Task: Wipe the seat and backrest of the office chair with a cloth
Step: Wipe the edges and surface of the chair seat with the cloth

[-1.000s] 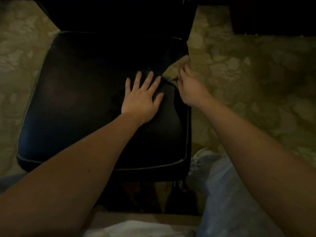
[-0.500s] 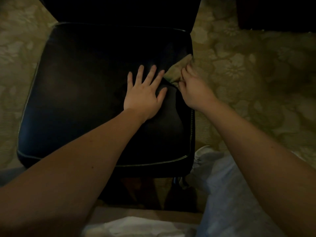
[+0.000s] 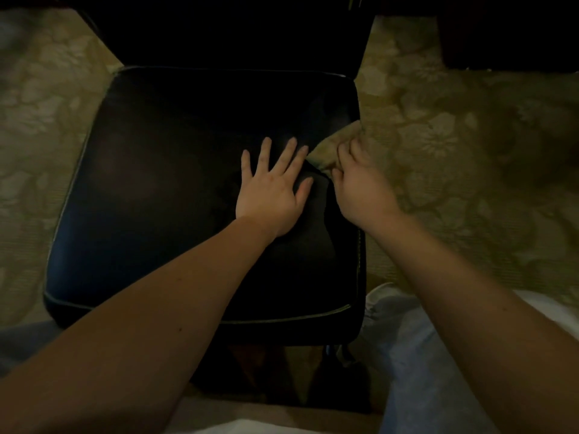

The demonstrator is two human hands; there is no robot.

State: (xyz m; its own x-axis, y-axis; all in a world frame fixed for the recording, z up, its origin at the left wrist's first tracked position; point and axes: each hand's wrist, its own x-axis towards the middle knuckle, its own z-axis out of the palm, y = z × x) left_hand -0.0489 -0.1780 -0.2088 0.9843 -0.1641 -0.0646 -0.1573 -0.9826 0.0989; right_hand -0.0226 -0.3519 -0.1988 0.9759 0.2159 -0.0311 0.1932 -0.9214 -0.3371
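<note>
The black leather chair seat fills the middle of the view, with its dark backrest at the top. My left hand lies flat on the seat with fingers spread, right of the seat's centre. A tan cloth lies bunched at the seat's right edge. My right hand pinches the cloth with curled fingers, close beside my left hand.
Patterned beige carpet surrounds the chair on both sides. Dark furniture stands at the top right. My legs in light trousers are at the lower right, close to the seat's front corner.
Both hands stay in nearly the same place on the seat and cloth. The view has shifted slightly; the right hand's fingers curl a little tighter on the cloth.
</note>
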